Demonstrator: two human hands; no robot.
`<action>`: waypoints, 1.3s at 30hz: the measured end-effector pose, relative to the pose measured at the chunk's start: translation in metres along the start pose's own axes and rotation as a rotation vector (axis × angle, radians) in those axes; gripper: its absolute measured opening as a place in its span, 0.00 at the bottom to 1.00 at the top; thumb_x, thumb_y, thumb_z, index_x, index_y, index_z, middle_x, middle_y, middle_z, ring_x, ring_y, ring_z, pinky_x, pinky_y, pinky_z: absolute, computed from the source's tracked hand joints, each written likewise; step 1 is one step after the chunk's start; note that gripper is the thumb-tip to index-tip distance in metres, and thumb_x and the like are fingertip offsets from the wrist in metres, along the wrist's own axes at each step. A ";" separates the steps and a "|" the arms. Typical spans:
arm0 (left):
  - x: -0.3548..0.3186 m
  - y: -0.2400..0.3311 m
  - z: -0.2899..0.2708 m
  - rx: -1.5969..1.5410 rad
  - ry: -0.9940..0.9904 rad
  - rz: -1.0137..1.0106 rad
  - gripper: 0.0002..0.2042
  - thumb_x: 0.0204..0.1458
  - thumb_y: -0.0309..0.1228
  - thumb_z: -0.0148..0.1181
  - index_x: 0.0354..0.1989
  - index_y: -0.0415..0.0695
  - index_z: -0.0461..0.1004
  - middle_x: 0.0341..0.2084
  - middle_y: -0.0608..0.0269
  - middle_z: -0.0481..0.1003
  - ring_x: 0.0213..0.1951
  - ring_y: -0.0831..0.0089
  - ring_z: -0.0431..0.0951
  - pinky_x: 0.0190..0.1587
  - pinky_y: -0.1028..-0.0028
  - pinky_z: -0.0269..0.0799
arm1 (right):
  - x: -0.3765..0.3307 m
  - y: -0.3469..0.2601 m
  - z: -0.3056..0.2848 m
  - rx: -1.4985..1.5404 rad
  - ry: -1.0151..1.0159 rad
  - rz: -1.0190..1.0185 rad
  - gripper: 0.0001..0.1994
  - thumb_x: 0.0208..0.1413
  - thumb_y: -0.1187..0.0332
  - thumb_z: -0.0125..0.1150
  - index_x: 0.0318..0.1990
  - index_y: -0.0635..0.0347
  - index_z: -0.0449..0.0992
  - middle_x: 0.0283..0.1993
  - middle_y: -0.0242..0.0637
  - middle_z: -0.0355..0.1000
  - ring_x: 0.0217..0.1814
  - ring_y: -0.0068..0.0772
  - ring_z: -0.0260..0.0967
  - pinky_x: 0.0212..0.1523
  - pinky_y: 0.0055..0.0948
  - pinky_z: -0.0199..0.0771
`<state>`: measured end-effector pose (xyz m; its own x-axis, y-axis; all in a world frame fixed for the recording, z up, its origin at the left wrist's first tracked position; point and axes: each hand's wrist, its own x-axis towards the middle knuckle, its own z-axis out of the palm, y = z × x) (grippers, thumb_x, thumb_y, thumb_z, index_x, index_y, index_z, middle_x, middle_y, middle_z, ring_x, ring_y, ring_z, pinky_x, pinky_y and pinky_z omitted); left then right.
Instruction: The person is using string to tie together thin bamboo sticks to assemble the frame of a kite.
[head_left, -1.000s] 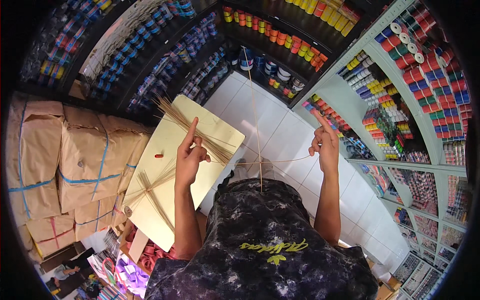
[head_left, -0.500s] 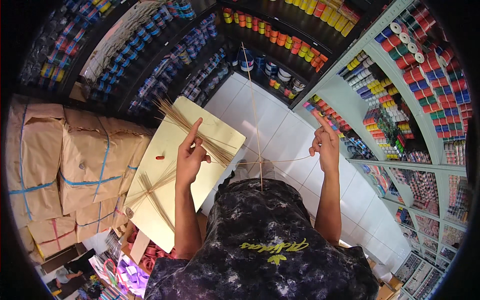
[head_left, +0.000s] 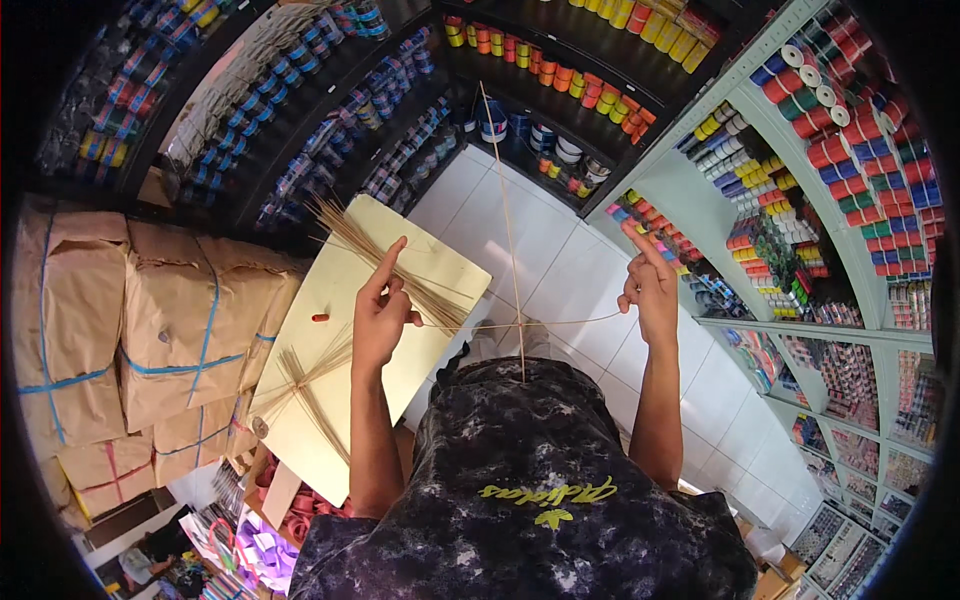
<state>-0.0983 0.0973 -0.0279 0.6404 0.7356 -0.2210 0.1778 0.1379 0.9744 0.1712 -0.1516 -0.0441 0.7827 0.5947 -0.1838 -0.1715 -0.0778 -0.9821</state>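
My left hand [head_left: 378, 315] and my right hand [head_left: 650, 295] are raised apart in front of my body, each with its index finger stretched out. Their other fingers are closed on opposite ends of a thin, slightly bent crosswise stick [head_left: 570, 322]. Near its middle, this stick meets a longer thin upright stick [head_left: 511, 225], making a cross. The long stick's near end reaches my dark patterned shirt; its far end points away over the floor. Whether the two are tied cannot be made out.
A pale yellow board [head_left: 445, 250] at my left carries a sheaf of thin sticks [head_left: 395, 262], another crossed bunch [head_left: 300, 382] and a small red object [head_left: 320, 317]. Brown paper parcels [head_left: 185, 300] stack farther left. Shelves of spools [head_left: 860, 170] stand right and ahead.
The far end of the long stick has shifted very slightly left. Both hands keep their place and their hold. A person's blurred arm at the lower left has moved a little.
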 end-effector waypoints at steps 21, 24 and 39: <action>-0.002 0.000 0.004 0.078 -0.057 -0.027 0.33 0.51 0.16 0.43 0.70 0.51 0.66 0.23 0.75 0.55 0.22 0.85 0.62 0.26 0.79 0.76 | 0.001 0.001 -0.005 -0.016 -0.003 -0.001 0.26 0.61 0.75 0.40 0.67 0.58 0.69 0.27 0.23 0.52 0.19 0.12 0.50 0.16 0.18 0.62; -0.003 -0.001 0.004 0.080 -0.065 -0.026 0.34 0.51 0.16 0.43 0.70 0.51 0.66 0.23 0.75 0.55 0.22 0.85 0.63 0.26 0.79 0.76 | 0.000 0.001 -0.005 -0.012 -0.016 -0.002 0.27 0.60 0.76 0.39 0.67 0.58 0.69 0.27 0.23 0.52 0.19 0.12 0.49 0.16 0.18 0.63; -0.005 -0.001 0.005 0.131 -0.094 -0.020 0.35 0.49 0.16 0.43 0.69 0.51 0.66 0.21 0.75 0.55 0.21 0.84 0.63 0.26 0.78 0.76 | -0.003 -0.001 -0.004 -0.028 -0.012 0.019 0.26 0.61 0.77 0.39 0.67 0.57 0.69 0.27 0.23 0.52 0.18 0.12 0.50 0.15 0.17 0.63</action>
<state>-0.0978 0.0897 -0.0282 0.7021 0.6672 -0.2488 0.2830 0.0591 0.9573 0.1711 -0.1569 -0.0431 0.7722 0.6022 -0.2025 -0.1698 -0.1115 -0.9792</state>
